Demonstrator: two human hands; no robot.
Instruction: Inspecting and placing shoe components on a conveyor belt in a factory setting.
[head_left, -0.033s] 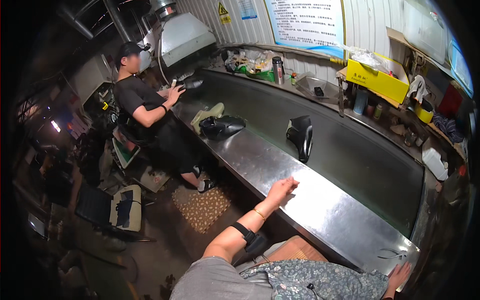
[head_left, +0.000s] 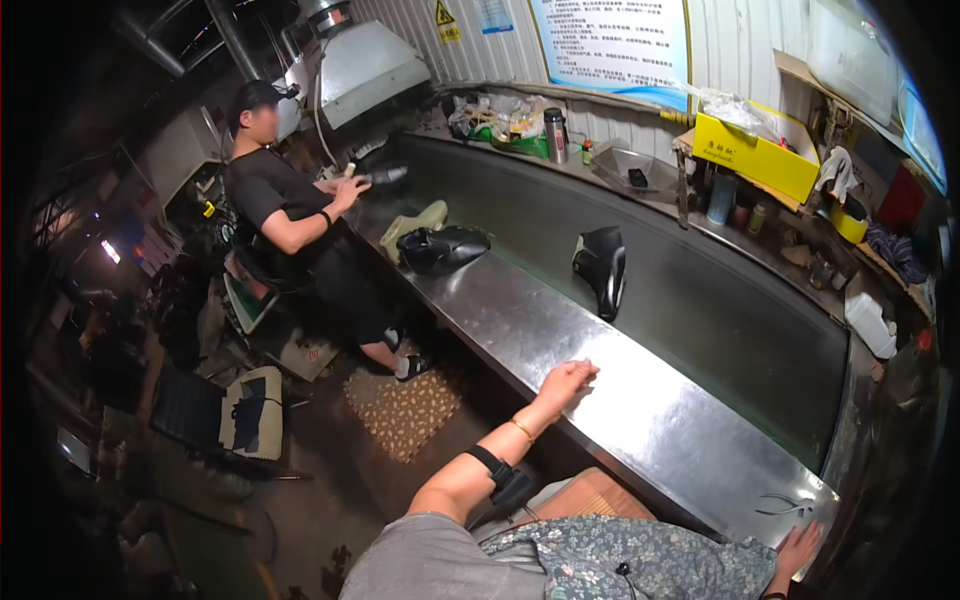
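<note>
My left hand (head_left: pixel 566 388) is loosely closed above the near edge of the metal ledge (head_left: pixel 660 405). Nothing shows in its fingers. At the ledge's right end my right hand (head_left: pixel 799 551) lies flat, its fingers stretched out beside a pair of pliers (head_left: pixel 787 504). Beyond my left hand, a black shoe (head_left: pixel 601 272) is on the dark conveyor belt (head_left: pixel 720 330). Farther left, another black shoe (head_left: pixel 443 249) lies on its side over the ledge, against a pale green shoe-shaped piece (head_left: pixel 413 230).
A co-worker (head_left: pixel 285 205) stands at the far left, hands near a dark shoe-like object (head_left: pixel 385 175). A metal hood (head_left: pixel 370 80) covers the belt's far end. Along the back stand a thermos (head_left: pixel 556 135), a metal tray (head_left: pixel 632 170) and a yellow box (head_left: pixel 755 155). A chair (head_left: pixel 250 412) is at left.
</note>
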